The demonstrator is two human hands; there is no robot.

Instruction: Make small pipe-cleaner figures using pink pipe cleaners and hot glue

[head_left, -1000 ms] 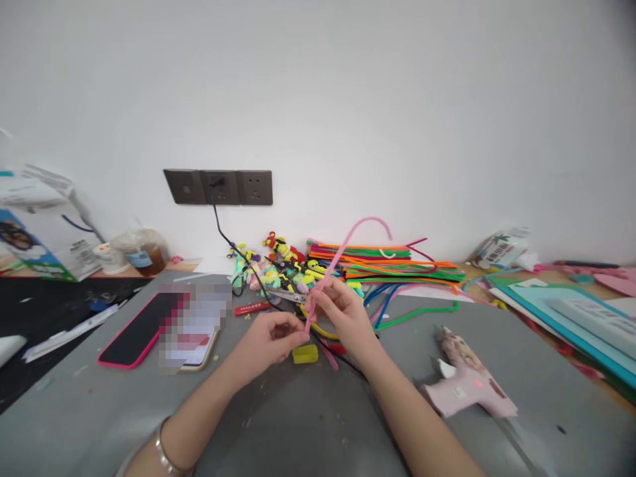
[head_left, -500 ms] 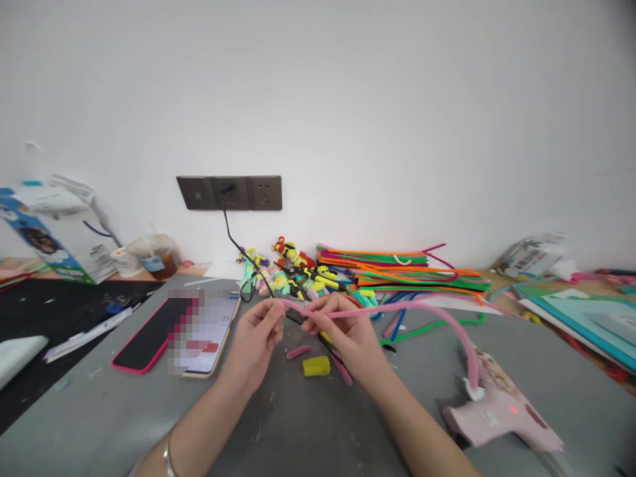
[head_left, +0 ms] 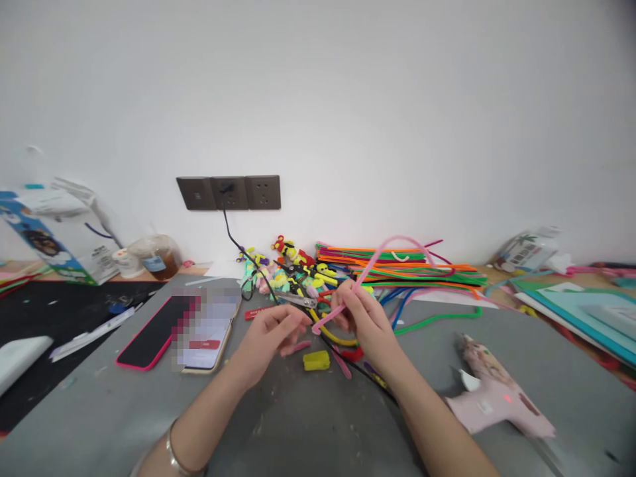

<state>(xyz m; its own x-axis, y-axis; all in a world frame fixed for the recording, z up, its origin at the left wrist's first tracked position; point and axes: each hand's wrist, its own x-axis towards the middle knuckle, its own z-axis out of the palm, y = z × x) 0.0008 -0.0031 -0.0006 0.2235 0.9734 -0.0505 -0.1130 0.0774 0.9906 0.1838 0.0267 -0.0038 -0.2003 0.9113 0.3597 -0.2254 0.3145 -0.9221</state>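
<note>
My right hand pinches a pink pipe cleaner between thumb and fingers. Its long part arcs up and over to the right, and its short end, bent into a small hook, points down to the left. Just beside that hook are the fingertips of my left hand, loosely curled with the fingers apart and seemingly free of it. Under the hands lie a yellow piece, short pink pieces and a yellow pipe cleaner. Scissors with metal blades lie just behind.
A pink glue gun lies at the right. Two phones are at the left. Behind are small pipe-cleaner figures and bundled pipe cleaners. A black cord runs from the wall socket. A drink cup stands at back left.
The pink pipe cleaner has swung up from drooping over the glue gun to arching above the bundles. Its end now shows a hook, and my left hand has moved slightly away from it.
</note>
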